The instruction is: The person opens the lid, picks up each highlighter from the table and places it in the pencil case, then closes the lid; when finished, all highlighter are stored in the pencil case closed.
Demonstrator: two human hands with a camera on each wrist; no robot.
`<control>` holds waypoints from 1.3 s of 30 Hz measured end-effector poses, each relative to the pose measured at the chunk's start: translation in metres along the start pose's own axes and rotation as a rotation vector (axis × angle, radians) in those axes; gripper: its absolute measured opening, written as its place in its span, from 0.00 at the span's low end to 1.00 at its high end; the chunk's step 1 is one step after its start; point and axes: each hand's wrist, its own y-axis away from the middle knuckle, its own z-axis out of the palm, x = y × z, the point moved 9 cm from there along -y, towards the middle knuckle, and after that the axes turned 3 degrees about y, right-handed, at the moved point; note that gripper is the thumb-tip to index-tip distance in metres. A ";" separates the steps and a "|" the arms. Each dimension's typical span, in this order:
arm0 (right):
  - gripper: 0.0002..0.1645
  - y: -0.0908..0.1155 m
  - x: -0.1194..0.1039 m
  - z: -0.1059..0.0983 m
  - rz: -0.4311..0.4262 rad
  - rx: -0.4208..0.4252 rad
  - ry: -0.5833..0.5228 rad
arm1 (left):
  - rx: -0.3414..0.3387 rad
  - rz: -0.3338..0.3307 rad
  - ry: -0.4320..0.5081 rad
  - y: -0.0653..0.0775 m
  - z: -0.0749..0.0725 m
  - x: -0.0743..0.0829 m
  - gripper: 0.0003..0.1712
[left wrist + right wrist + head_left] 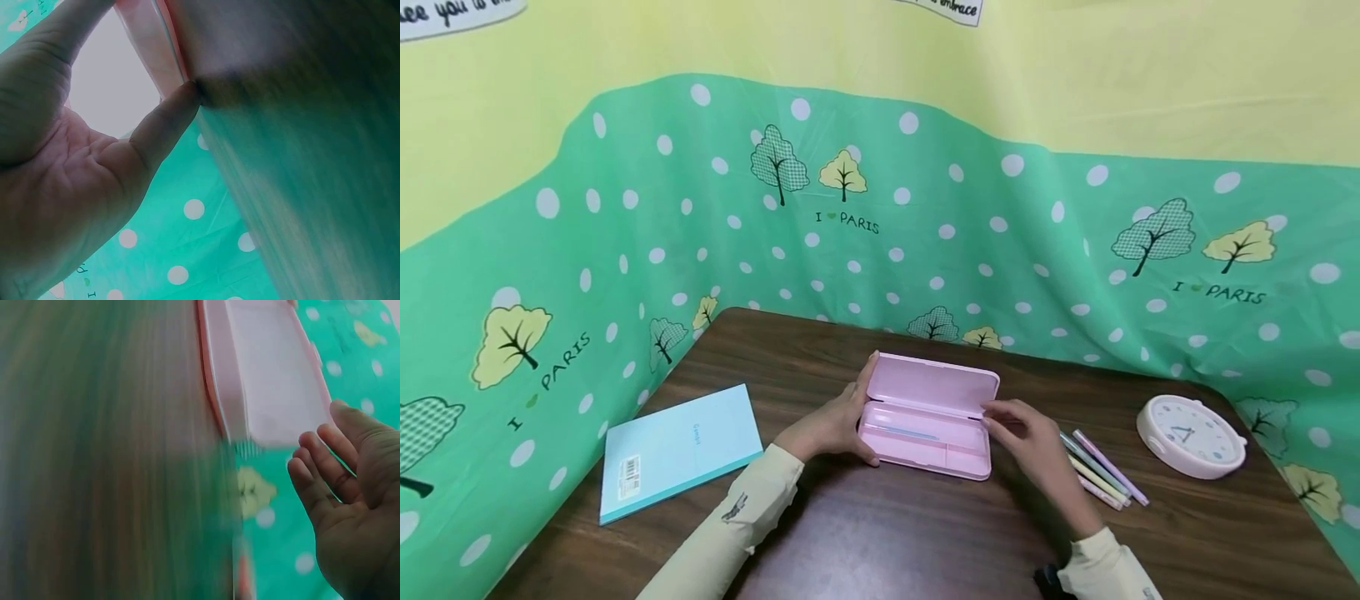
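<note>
A pink pencil case (925,462) lies on the table with its lid (932,383) raised and tilted back. Inside its tray is a slim bluish stick-like item (910,433). My left hand (831,425) spans the case's left end, thumb at the front corner and fingers up at the lid; in the left wrist view the thumb (165,122) touches the case's edge. At the right end, my right hand (1030,437) has its fingertips by the lid's right edge. Its fingers (319,462) look loosely bent in the right wrist view, with nothing gripped.
Several pastel pens (1105,471) lie right of my right hand. Farther right is a round pink-and-white clock (1191,437). A light blue notebook (685,450) lies at the left. A green and yellow curtain (865,275) hangs along the table's back and sides.
</note>
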 end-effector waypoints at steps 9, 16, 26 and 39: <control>0.16 0.029 0.056 -0.068 0.068 0.023 0.185 | 0.019 0.030 -0.002 -0.001 0.000 -0.004 0.96; 0.14 0.042 0.099 -0.099 0.182 -0.044 0.258 | 0.037 0.068 -0.003 -0.010 0.011 -0.033 1.00; 0.15 0.064 0.134 -0.129 0.317 -0.098 0.287 | 0.007 0.025 0.041 0.002 -0.001 0.003 0.95; 0.13 0.069 0.146 -0.126 0.350 -0.209 0.335 | 0.034 0.072 0.007 -0.013 0.010 -0.032 0.99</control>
